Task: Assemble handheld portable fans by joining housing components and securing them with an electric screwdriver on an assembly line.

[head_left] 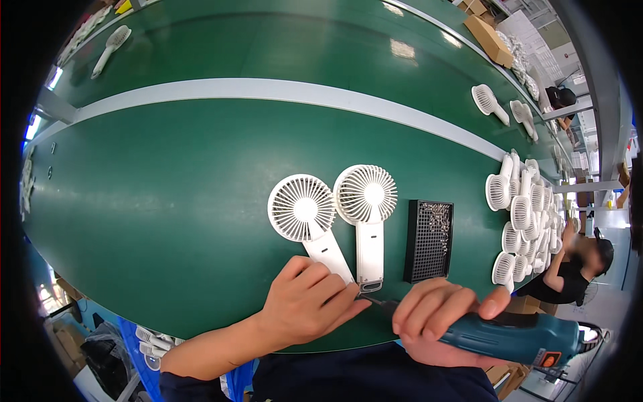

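My left hand [309, 303] is closed around the lower handle of a white handheld fan [303, 206], which lies tilted on the green table. In my right hand [437, 313] is a teal electric screwdriver [512, 335], held sideways. Its thin bit points left and reaches the base end of that fan's handle, beside my left fingertips; the exact contact is hidden. A second handheld fan [370, 244] lies upright alongside, its head touching the first one, with a metal loop at its handle's end. Right of it sits a black grid tray [429, 249] with small screws.
Many white fans [526, 218] are piled at the table's right edge. A pale rail [268, 88] separates the green table [154, 221] from a belt [288, 40] carrying a few fans. A co-worker [569, 271] is at the far right. More fans [154, 343] lie lower left.
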The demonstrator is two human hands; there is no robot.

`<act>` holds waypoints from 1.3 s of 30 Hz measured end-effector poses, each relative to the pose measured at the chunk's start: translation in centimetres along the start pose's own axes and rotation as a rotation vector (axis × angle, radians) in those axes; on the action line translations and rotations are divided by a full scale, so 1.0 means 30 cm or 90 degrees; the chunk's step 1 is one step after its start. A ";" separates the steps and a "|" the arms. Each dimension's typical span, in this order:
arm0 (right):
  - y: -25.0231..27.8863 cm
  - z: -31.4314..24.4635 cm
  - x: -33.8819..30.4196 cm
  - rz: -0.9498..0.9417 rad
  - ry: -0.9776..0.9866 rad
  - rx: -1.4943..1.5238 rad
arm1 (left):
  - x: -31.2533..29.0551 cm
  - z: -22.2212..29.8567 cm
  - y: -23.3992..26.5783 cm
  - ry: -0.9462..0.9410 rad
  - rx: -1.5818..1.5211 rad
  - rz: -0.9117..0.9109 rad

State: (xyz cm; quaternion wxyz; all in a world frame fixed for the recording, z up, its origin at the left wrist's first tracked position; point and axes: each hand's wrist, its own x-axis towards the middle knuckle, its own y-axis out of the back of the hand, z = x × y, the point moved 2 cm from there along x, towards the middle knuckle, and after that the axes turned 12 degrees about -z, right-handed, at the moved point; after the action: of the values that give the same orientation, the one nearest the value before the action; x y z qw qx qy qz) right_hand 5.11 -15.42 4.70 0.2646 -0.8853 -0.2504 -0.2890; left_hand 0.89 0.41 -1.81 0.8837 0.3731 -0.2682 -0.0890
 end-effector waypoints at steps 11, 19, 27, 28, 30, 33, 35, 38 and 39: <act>0.025 0.025 0.007 0.047 -0.087 0.049 | -0.011 -0.008 0.006 -0.027 -0.038 0.008; 0.065 0.030 -0.035 0.145 -0.097 0.201 | -0.015 -0.029 -0.005 -0.052 -0.138 -0.013; -0.015 0.038 -0.056 -0.004 0.011 0.008 | -0.007 -0.054 0.079 0.085 -0.021 -0.136; -0.035 0.043 -0.048 -0.020 0.012 -0.031 | -0.021 -0.063 0.064 0.112 0.003 -0.119; -0.059 0.056 -0.044 -0.051 0.030 -0.079 | -0.021 -0.071 0.055 0.115 -0.003 -0.121; -0.076 0.065 -0.046 -0.079 0.006 -0.106 | -0.016 -0.069 0.048 0.124 -0.024 -0.116; -0.071 0.075 -0.052 -0.086 -0.012 -0.103 | -0.022 -0.069 0.043 0.124 -0.020 -0.119; -0.065 0.080 -0.063 -0.098 -0.030 -0.097 | -0.034 -0.065 0.037 0.117 -0.018 -0.098; -0.066 0.082 -0.063 -0.099 -0.033 -0.095 | -0.034 -0.065 0.039 0.121 -0.020 -0.094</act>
State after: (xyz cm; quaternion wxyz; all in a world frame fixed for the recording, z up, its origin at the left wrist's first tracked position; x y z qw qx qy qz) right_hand 3.52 -13.00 2.41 0.1685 -0.8877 -0.3026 -0.3035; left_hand 1.02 2.80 -2.51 0.9020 0.3847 -0.1532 -0.1225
